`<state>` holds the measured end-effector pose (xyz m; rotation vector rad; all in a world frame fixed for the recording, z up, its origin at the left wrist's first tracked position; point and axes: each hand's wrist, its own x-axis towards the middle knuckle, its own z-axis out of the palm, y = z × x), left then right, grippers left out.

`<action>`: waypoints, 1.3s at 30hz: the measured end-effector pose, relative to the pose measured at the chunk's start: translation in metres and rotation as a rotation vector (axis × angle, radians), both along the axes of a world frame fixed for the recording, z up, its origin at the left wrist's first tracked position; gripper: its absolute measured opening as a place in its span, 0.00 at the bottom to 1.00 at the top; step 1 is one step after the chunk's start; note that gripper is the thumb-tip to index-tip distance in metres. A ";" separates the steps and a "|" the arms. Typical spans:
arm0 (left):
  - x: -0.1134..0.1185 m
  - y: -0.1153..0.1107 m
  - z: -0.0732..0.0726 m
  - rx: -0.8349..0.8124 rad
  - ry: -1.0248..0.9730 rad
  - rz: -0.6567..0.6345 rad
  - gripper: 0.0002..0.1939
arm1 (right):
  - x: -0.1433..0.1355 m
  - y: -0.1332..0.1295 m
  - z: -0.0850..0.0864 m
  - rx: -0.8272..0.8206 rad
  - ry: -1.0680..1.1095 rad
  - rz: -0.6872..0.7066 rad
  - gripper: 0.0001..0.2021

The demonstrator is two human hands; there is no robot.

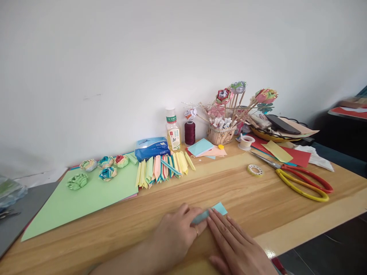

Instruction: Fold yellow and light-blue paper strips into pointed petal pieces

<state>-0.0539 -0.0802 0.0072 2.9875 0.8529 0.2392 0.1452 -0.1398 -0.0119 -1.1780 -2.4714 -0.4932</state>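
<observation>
A blue paper strip (220, 208) lies toward the counter (246, 198)'s front edge, long axis roughly along it, pointing rightward; left hand (181, 225)'s grip (wearing a ring (196, 231)) pinches it; right hand (233, 240) flat on top, unclenched.

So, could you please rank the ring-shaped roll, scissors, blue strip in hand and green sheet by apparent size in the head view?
Green sheet
Scissors
Blue strip, partly covered
Ring-shaped roll

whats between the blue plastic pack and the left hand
In the head view, a row of folded paper pieces, then a stretch of wooden tabletop before the left hand.
</observation>
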 end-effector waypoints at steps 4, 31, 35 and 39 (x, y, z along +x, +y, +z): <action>-0.005 0.001 0.000 -0.022 -0.213 -0.195 0.14 | 0.013 0.004 0.010 -0.156 0.101 0.080 0.21; 0.015 0.012 0.011 -0.659 -0.551 0.515 0.10 | -0.009 0.055 0.021 -0.614 0.339 -0.222 0.08; 0.014 0.008 0.017 -0.697 -0.480 0.481 0.16 | -0.010 0.056 0.023 -0.731 0.464 -0.206 0.06; 0.012 0.010 0.021 -0.713 -0.482 0.482 0.17 | -0.009 0.066 0.026 -0.834 0.655 -0.149 0.07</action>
